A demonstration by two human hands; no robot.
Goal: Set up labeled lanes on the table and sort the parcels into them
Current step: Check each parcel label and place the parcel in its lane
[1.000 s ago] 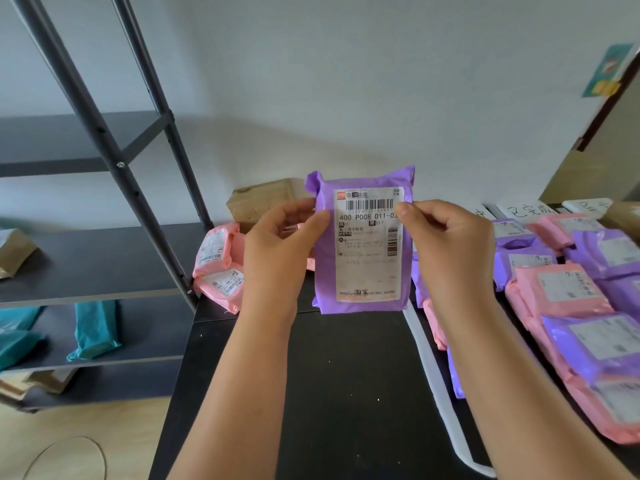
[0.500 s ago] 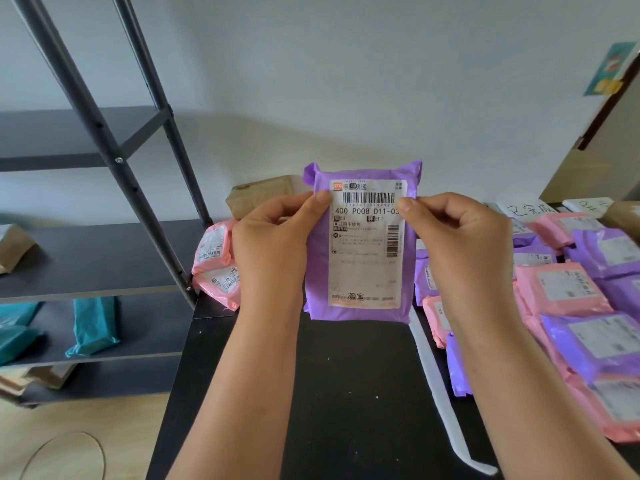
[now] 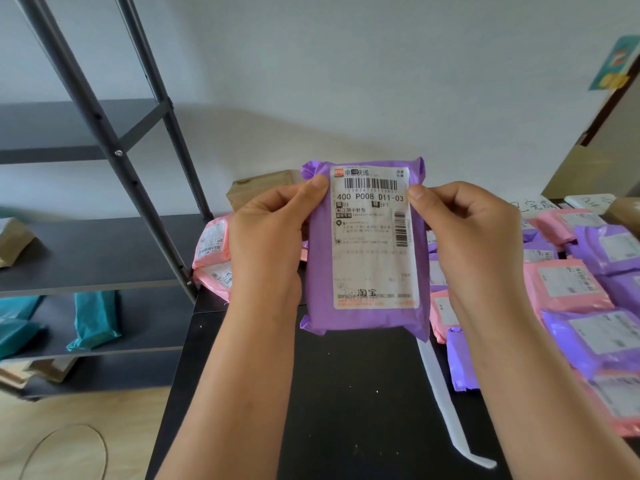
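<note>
Parcel (image 3: 367, 251) raised for label check

Pinched upright between left hand (image 3: 266, 244) and right hand (image 3: 474, 237); drawn nearer than a second ago, above table (image 3: 346, 393); lane choice probably next; sorted rows (image 3: 568, 282) right of grip.

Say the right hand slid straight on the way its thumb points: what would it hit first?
The right hand pinches the purple parcel; its thumb points left across the label. Carrying on, it would probably meet the left hand on the parcel's other edge.
</note>
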